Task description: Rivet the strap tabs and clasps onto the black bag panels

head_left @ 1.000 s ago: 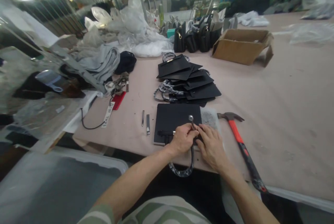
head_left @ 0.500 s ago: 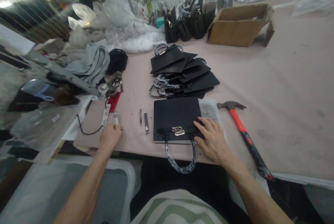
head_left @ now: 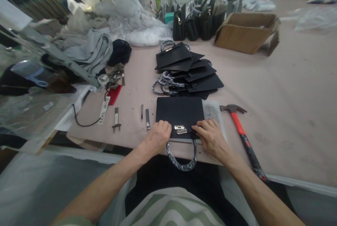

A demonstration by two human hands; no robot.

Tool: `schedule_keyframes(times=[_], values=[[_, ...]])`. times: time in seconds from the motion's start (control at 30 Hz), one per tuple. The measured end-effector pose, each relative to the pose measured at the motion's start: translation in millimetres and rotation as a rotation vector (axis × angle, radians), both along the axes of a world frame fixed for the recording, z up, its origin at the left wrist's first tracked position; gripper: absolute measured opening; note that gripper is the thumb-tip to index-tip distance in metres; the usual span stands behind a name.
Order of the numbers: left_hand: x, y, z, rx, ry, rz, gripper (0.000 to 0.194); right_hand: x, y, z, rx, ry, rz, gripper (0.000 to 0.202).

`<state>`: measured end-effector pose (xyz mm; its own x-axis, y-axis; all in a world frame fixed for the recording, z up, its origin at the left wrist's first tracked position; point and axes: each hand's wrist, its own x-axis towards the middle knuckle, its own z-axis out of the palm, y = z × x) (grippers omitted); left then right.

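A flat black handbag panel [head_left: 179, 110] lies at the table's near edge. Its plastic-wrapped handle [head_left: 181, 166] hangs over that edge. Two metal clasp plates [head_left: 180, 130] sit on the narrow black strap crossing the panel. My left hand [head_left: 159, 135] is closed at the strap's left end, fingers curled and hiding it. At the right end, my right hand [head_left: 209, 135] pinches the strap between thumb and fingers. Under the panel, a pale slab [head_left: 213, 111] shows on the right. Left of the panel lie a flat metal chisel [head_left: 147, 119] and a thin metal punch [head_left: 142, 113].
A red-handled claw hammer [head_left: 243, 138] lies to the right. A forked metal tool [head_left: 116, 119] and a labelled tag [head_left: 104, 110] are on the left. Behind the panel is a pile of black bag panels [head_left: 192, 71], with a cardboard box [head_left: 244, 36] farther back.
My left hand has let go of the forked metal tool and moved right onto the bag panel. My right hand has gone from lying flat to pinching the strap.
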<state>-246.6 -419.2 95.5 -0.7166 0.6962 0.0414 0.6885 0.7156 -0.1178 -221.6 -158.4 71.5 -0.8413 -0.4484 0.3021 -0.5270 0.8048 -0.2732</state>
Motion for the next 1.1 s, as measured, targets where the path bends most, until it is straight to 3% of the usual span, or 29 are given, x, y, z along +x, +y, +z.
schedule_keyframes(times=[0.1,0.23,0.4,0.5,0.93,1.1], values=[[0,3,1.6,-0.107,0.076,-0.055,0.015,-1,-3,2.1,0.088,0.004,0.059,0.034],[-4,-4,-1.5,-0.067,0.097,-0.121,0.012,-1,-7,-0.7,0.060,-0.004,0.085,0.030],[-15,-38,-20.2,0.310,0.079,-0.333,0.025,-3,-6,-9.9,-0.303,0.026,0.125,0.032],[-17,-54,-29.6,0.523,0.103,-0.409,0.030,-6,-4,-12.0,-0.410,-0.007,0.156,0.033],[1,-52,-46.2,0.713,0.045,-0.233,0.036,-3,7,-5.9,-0.521,-0.306,0.179,0.024],[8,-52,-40.9,0.657,-0.010,-0.283,0.035,1,-4,-5.0,-0.492,-0.212,0.090,0.012]])
